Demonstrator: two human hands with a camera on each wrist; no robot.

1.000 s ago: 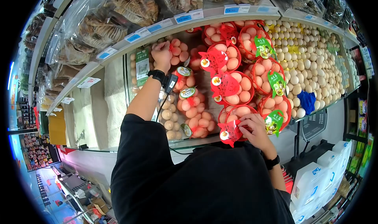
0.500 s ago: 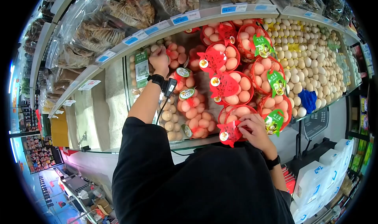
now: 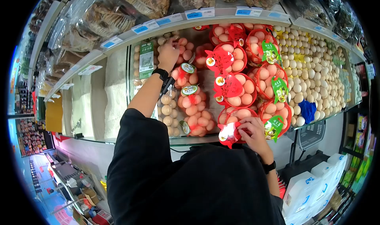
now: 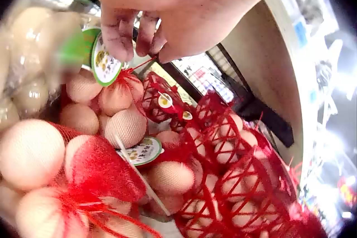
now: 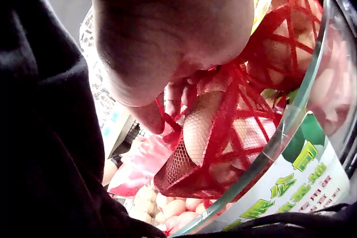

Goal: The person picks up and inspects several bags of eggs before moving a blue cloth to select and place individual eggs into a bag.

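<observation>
My left hand (image 3: 168,54) is at the back of the egg display, with fingers curled down. In the left wrist view its fingertips pinch the red tie of a red net bag of eggs (image 4: 120,98), beside a round green-edged label (image 4: 106,62). My right hand (image 3: 254,133) is at the front edge, with its thumb and fingers pinching the red netting of an egg basket (image 3: 242,113). A shiny red tag (image 3: 228,133) hangs by those fingers. The right wrist view shows eggs inside this red mesh basket (image 5: 217,137), close to the glass edge (image 5: 268,154).
More red baskets of eggs (image 3: 235,92) stand in two columns between the hands. Loose pale eggs (image 3: 312,74) fill the right side, with a blue cloth (image 3: 307,111) on them. Above runs a shelf edge (image 3: 174,21) with bagged dried goods. A glass rim (image 3: 198,140) borders the front.
The head view has shifted slightly. The red tag by my right hand has tilted and now glares white. Both hands stay at nearly the same places.
</observation>
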